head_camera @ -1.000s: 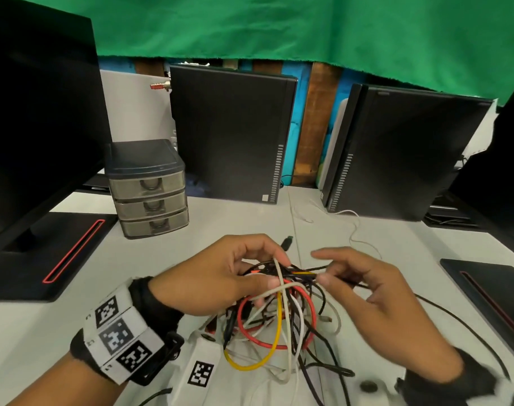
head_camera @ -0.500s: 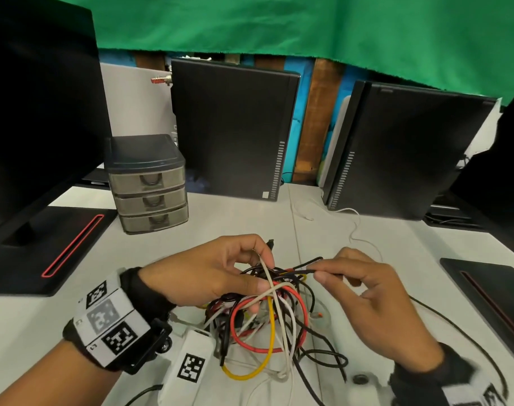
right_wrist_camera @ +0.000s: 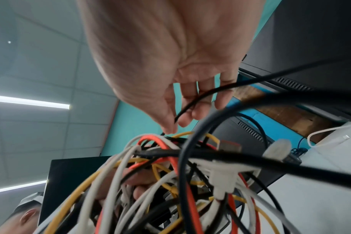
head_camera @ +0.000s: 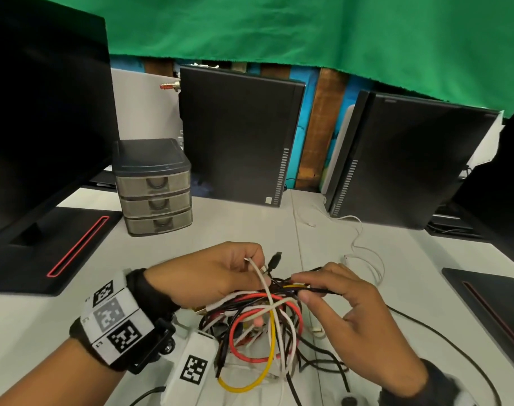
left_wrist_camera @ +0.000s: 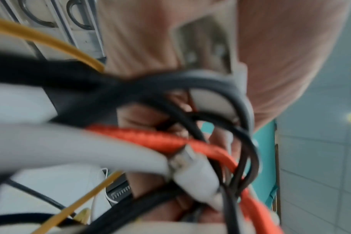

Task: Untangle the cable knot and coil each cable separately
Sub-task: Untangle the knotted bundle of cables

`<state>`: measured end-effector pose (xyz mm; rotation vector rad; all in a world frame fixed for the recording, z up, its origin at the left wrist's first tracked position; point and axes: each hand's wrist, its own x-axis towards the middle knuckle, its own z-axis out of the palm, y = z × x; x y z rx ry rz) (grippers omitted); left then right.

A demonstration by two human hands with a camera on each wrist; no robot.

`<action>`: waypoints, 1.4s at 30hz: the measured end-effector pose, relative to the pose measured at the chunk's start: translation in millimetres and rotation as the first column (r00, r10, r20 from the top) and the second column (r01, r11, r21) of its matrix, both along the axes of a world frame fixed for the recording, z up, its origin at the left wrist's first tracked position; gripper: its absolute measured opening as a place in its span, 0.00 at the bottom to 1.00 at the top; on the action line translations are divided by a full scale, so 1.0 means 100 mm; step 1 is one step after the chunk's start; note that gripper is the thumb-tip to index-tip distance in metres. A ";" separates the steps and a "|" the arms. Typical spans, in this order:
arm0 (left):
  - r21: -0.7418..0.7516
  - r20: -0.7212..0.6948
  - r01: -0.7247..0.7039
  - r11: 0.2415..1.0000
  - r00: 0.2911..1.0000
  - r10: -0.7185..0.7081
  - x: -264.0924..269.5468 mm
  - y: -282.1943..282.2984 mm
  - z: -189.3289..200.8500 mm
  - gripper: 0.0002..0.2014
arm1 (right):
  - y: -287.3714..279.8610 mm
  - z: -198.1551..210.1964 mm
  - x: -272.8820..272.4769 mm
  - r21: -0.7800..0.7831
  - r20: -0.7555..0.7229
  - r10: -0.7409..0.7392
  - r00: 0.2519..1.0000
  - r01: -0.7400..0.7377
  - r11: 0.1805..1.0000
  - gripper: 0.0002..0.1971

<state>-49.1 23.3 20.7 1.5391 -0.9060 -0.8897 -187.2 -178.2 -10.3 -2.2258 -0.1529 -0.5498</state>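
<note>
A knot of red, yellow, white and black cables point(head_camera: 258, 326) hangs just above the white table, between both hands. My left hand point(head_camera: 229, 276) grips the top of the tangle, with a white cable point(head_camera: 257, 269) running up through its fingers and a black plug point(head_camera: 274, 259) sticking out above. My right hand point(head_camera: 317, 288) pinches a thin black cable point(head_camera: 323, 290) at the knot's upper right. The right wrist view shows that black cable point(right_wrist_camera: 192, 101) between thumb and fingers above the tangle point(right_wrist_camera: 170, 174). Blurred red, grey and black strands point(left_wrist_camera: 170, 142) fill the left wrist view.
A grey three-drawer box point(head_camera: 154, 187) stands at the back left, two black computer cases point(head_camera: 238, 139) behind. Black monitor bases point(head_camera: 50, 250) flank the workspace. A loose white cable point(head_camera: 364, 253) lies on the table point(head_camera: 244, 224) to the right. A long black cable point(head_camera: 455, 344) trails off right.
My right hand has moved in toward the knot and now pinches the thin black cable close to it. The left hand has shifted slightly, still holding the tangle.
</note>
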 end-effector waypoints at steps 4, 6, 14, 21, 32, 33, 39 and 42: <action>0.006 -0.060 0.058 0.998 0.996 -0.058 -0.01 -0.01 0.02 0.09 | 0.00 0.01 0.02 0.098 0.063 -0.012 0.998 0.006 0.995 0.11; -0.008 -0.141 0.146 0.989 0.979 -0.145 -0.07 -0.03 0.01 0.06 | -0.01 0.03 0.02 0.135 0.087 -0.032 0.996 0.020 0.991 0.11; -0.122 -0.298 0.185 0.975 0.930 -0.214 -0.11 0.00 0.09 0.07 | -0.01 0.14 -0.01 0.146 0.077 -0.075 0.994 0.063 0.987 0.10; -0.264 -0.601 -0.323 0.909 0.792 0.107 -0.13 -0.02 0.24 0.16 | -0.03 0.54 -0.24 0.048 0.256 -0.197 0.947 0.191 0.980 0.12; -0.312 -0.654 -0.593 0.743 0.701 0.284 -0.29 -0.16 0.19 0.23 | 0.39 0.22 -0.14 -0.014 0.238 0.028 0.971 -0.026 1.000 0.08; -0.309 -0.660 -0.609 0.731 0.691 0.296 -0.32 -0.17 0.17 0.23 | 0.39 0.14 -0.10 -0.032 0.222 0.013 0.975 -0.006 0.999 0.08; -0.310 -0.665 -0.631 0.711 0.678 0.313 -0.47 -0.27 0.09 0.21 | 0.36 -0.09 0.03 -0.170 0.346 -0.118 0.931 0.186 0.968 0.07; -0.314 -0.641 -0.640 0.701 0.688 0.340 -0.51 -0.29 0.08 0.23 | 0.34 -0.13 0.05 -0.169 0.401 -0.190 0.896 0.276 0.946 0.06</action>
